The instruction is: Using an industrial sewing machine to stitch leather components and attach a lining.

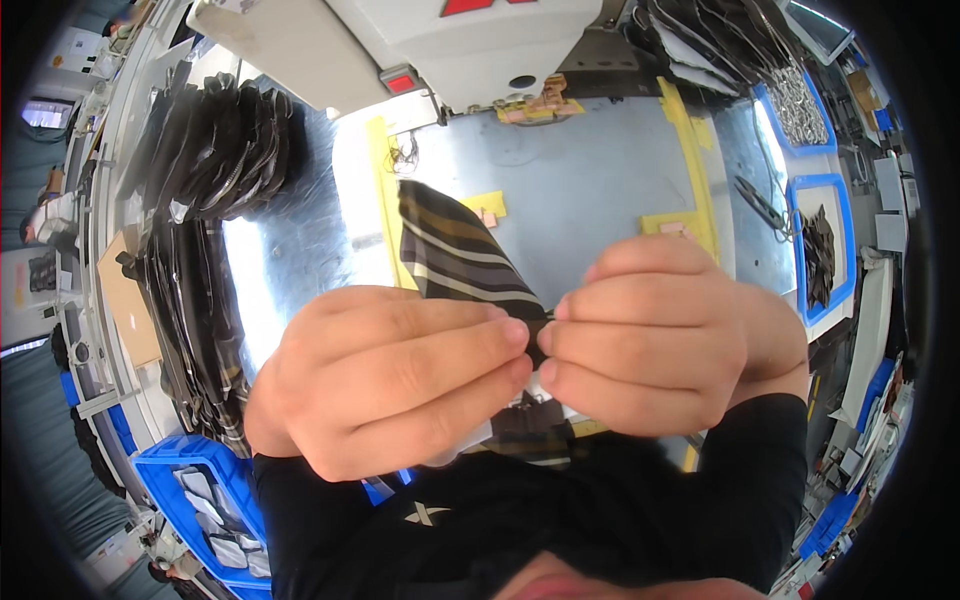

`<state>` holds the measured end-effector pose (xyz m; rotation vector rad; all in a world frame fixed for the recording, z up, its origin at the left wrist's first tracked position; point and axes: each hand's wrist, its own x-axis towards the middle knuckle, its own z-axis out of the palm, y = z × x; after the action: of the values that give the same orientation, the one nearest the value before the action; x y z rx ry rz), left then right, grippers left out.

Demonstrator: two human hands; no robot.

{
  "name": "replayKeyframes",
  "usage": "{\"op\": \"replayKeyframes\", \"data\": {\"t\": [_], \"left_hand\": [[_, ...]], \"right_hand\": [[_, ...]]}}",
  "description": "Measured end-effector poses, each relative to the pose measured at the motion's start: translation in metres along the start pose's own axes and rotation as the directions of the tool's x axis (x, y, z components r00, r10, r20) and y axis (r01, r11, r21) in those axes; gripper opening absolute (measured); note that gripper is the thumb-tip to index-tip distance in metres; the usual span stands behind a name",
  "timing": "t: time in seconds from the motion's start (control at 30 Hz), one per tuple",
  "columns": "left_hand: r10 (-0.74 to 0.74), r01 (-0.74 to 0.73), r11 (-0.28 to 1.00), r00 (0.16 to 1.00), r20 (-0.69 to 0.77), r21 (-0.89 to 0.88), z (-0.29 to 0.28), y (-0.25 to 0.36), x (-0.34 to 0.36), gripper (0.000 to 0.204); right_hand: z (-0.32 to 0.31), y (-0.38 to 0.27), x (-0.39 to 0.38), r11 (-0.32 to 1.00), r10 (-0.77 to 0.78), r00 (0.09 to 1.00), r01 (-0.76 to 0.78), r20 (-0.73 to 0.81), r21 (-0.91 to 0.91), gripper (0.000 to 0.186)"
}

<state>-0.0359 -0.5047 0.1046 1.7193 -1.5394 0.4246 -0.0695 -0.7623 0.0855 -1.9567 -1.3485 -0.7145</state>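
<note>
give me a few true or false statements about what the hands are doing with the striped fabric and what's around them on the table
1. Both hands pinch the striped fabric. True: the left hand and right hand meet fingertip to fingertip on it.
2. The fabric lies flat on the table. False: it is held up above the metal table.
3. A stack of dark pieces sits to the person's left. True.
4. The tape on the table is red. False: it is yellow.
5. The blue bin at lower left is on the person's right. False: it is on the left, below the left hand.
</note>
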Motion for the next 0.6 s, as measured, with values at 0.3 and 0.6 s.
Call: {"op": "replayKeyframes", "data": {"t": [0.3,0.6], "left_hand": [[-0.064,0.037,0.97,0.993,-0.104,-0.238,0.017,-0.006,-0.009,0.011],[-0.176,0.135,0.91,0.982,-0.071,-0.392,0.028,-0.004,-0.014,0.028]], "right_hand": [[-0.001,0.002,-0.001,0.999,0.004,1.0,-0.003,-0.024,0.053,0.01],[0.012,0.008,-0.005,0.999,-0.041,0.972,0.047,-0.23,0.019,0.011]]}}
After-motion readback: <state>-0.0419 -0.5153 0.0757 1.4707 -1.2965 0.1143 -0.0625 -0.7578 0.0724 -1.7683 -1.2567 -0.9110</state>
